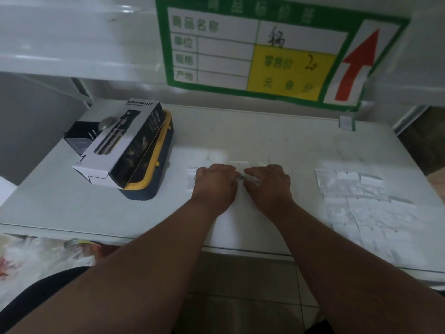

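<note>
Fingers of left hand, right hand pinch one white packet; one box.

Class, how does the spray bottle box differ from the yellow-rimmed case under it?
The box is black and white, lettered; the case is dark blue, yellow-rimmed. The box lies on top; the case rests on the table. Both are oblong.

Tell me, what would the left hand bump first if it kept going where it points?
The left hand would probably meet the small white piece first, then the right hand.
</note>
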